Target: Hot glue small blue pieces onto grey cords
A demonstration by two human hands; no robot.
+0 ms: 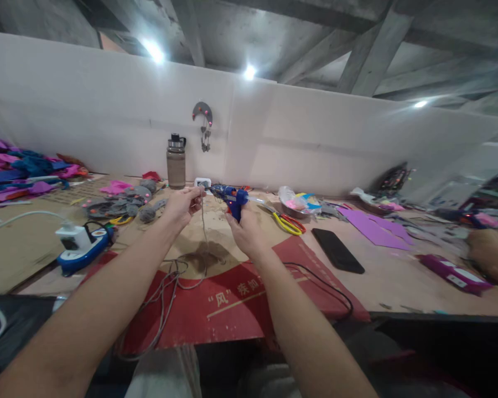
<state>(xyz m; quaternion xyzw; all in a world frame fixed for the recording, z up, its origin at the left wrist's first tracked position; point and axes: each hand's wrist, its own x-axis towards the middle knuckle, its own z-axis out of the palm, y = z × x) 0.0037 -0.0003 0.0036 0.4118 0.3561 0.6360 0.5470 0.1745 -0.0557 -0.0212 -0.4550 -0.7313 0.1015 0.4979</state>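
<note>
Two hands busy: L hand (185,205) has thumb & fingers pinched on the grey cord (205,235), just left of the glue gun (233,197); R hand (248,231) is wrapped round the gun's handle, nozzle end facing the L hand. Whether nozzle & cord touch: can't tell, too blurry. Biggest risk IMO is a burn, b/c that nozzle end sits v. close to the pinching fingers; a slip or over-hard squeeze could put hot glue on skin, assuming it's heated. Also tangles: slack cord lies in loose loops on the red sheet (232,318), nearer the wearer than the gun, so an arm could snag it & tug it off line. Black cable (332,285), nearer & right of the gun, could catch too. Yellow-handled scissors (288,225), just right of the gun, might get knocked.
</note>
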